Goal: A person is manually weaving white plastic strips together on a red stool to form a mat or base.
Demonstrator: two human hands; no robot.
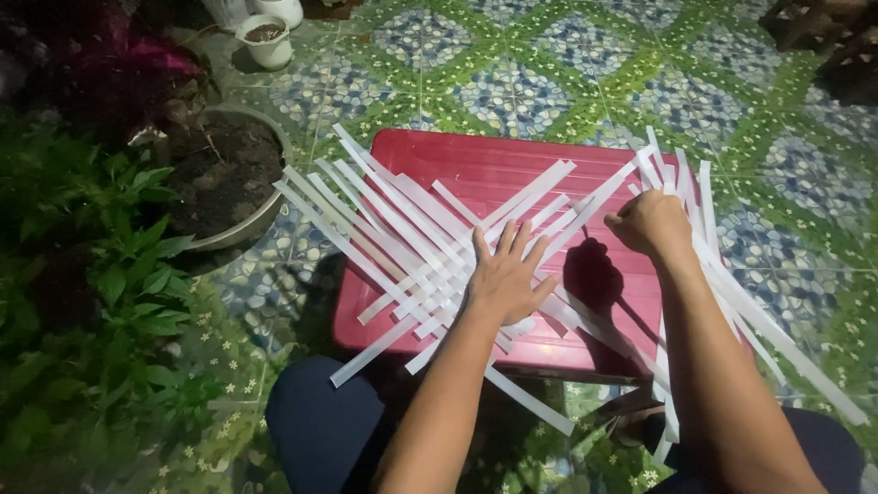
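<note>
At far left stand leafy plants [101, 274], and beside them a big pot [240, 174] of bare soil; a small white pot [267, 41] sits behind it. Next comes the red stool [476, 165] on the patterned tile floor [549, 64], with white strips [393, 229] crossed over its top, some ends jutting past the edges. My left hand [505, 274] lies flat on the woven crossing, fingers spread wide, pressing the strips down. My right hand [651, 222] is closed around one strip near the stool's right edge. More strips [759, 320] hang down beside my right forearm.
</note>
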